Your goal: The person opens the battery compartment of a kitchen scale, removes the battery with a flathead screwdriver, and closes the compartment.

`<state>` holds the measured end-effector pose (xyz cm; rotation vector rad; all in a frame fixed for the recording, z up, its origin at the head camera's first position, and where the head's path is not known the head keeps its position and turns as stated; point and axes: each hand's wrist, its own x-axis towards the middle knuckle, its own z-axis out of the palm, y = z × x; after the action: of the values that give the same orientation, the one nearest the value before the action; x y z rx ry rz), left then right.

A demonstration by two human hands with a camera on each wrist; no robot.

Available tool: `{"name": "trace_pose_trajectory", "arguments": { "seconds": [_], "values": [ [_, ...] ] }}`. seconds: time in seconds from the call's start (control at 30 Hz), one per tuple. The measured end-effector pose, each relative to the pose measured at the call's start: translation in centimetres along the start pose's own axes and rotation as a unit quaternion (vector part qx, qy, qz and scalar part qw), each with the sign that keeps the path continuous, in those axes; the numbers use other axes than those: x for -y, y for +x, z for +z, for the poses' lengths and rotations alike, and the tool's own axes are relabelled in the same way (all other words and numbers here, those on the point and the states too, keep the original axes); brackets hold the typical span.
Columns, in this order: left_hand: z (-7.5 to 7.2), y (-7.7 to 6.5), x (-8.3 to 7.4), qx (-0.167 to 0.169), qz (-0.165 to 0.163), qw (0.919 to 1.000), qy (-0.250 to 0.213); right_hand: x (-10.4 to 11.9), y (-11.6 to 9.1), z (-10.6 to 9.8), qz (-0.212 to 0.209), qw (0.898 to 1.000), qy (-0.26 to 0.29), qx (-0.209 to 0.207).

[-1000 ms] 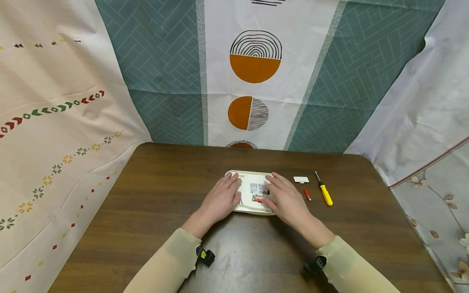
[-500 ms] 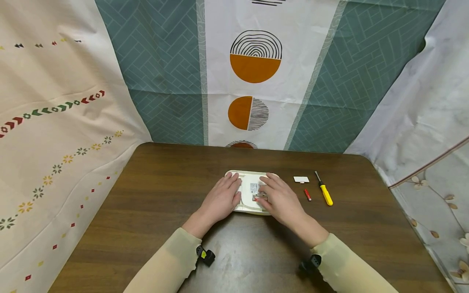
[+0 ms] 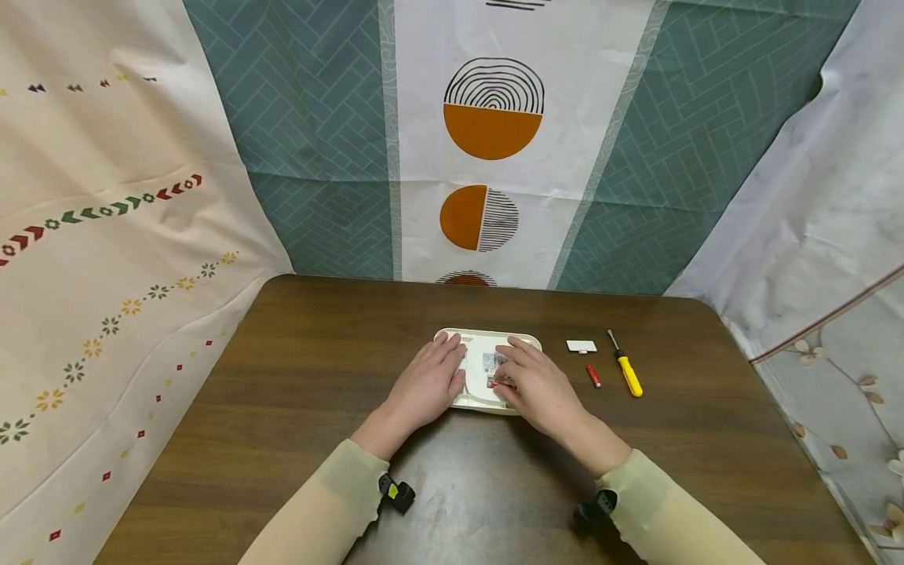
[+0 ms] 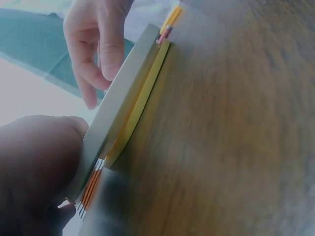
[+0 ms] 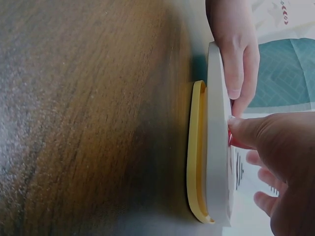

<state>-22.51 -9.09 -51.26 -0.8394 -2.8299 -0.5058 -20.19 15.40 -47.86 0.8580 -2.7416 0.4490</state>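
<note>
A flat white device (image 3: 480, 400) lies on the table with its label and battery compartment facing up; a yellow part (image 5: 195, 157) shows beneath its body. My left hand (image 3: 427, 372) rests over its left end, fingers fairly straight on the surface. Over the compartment, my right hand (image 3: 540, 384) bends its thumb and fingers together at a red battery (image 3: 491, 384), which they partly cover. In the right wrist view, a bit of red shows between the right thumb (image 5: 248, 130) and a finger. The rest of the compartment is hidden under this hand.
Right of the device lie a small white battery cover (image 3: 581, 346), a loose red battery (image 3: 593, 376) and a screwdriver (image 3: 628, 375) with a yellow handle. The brown table (image 3: 339, 337) ends at patterned cloths behind and at both sides.
My right hand has shifted left across the device, and its thumb and fingers have closed in on the battery in the compartment. My left hand and the device have stayed in place.
</note>
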Motion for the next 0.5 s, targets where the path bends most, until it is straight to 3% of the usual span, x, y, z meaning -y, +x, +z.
{"name": "trace_pose_trajectory", "arguments": {
  "seconds": [0.5],
  "values": [
    [-0.12, -0.07, -0.07, 0.002, -0.004, 1.0, -0.003, -0.33, 0.09, -0.01, -0.009, 1.0, 0.008, 0.006]
  ]
}}
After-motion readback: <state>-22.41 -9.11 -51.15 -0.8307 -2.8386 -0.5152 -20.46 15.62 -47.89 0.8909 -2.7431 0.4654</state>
